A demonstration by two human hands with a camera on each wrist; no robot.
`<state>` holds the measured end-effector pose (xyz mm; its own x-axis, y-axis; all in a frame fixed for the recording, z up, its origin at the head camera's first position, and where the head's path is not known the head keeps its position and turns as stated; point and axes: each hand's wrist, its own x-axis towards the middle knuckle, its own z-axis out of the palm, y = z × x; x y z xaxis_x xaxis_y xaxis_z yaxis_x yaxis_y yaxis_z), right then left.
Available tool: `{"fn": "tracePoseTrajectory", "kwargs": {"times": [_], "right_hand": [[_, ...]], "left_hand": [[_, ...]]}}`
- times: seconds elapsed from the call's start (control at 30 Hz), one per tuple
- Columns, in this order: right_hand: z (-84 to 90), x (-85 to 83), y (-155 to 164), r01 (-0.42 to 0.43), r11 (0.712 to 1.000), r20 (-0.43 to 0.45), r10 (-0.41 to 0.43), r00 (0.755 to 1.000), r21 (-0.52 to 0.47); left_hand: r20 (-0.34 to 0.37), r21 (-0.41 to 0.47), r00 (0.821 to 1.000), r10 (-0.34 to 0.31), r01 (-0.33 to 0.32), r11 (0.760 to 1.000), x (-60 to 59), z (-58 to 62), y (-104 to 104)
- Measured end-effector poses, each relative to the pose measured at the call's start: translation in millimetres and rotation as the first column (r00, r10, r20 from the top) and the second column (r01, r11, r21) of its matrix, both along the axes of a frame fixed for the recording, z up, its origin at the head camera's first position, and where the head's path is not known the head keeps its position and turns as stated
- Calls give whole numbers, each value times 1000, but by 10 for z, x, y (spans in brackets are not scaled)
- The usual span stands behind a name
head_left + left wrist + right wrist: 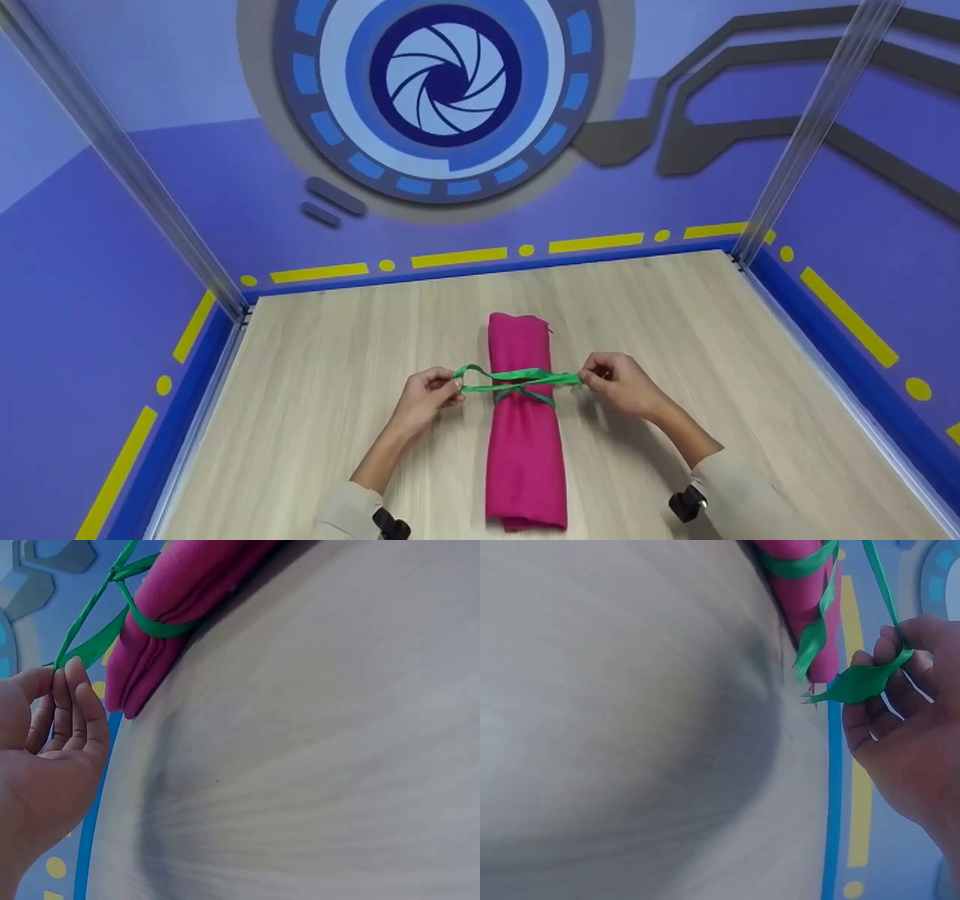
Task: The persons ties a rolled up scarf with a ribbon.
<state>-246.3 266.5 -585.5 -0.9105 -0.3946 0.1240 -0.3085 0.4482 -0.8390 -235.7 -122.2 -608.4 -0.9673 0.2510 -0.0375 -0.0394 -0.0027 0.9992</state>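
Green ribbon [517, 377] ran across the rolled pink cloth [525, 427], knotted at its middle, ends stretched to both sides. My left hand [427, 397] pinched the left end, my right hand [619, 382] pinched the right end. Cloth lay lengthwise on the wooden table [315, 390] between my hands, both wrists low, just off the roll.

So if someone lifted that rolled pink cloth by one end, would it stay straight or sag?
Probably sag: the pink cloth roll is soft fabric, its layered end showing in the left wrist view. The green ribbon, pinched by the left hand and right hand, binds only its middle, so the ends might loosen. It looks flattened, so unlikely to roll away.
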Motion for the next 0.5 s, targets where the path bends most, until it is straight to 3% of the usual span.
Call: {"fn": "tracePoseTrajectory", "kwargs": {"times": [0.33, 0.5], "right_hand": [[-106, 35, 159, -2, 996, -26, 4, 1000, 86], [-144, 61, 218, -16, 995, -41, 21, 999, 103]], "left_hand": [[-50, -104, 999, 3, -8, 995, 28, -100, -98], [-37, -138, 999, 15, -20, 990, 24, -136, -131]]}}
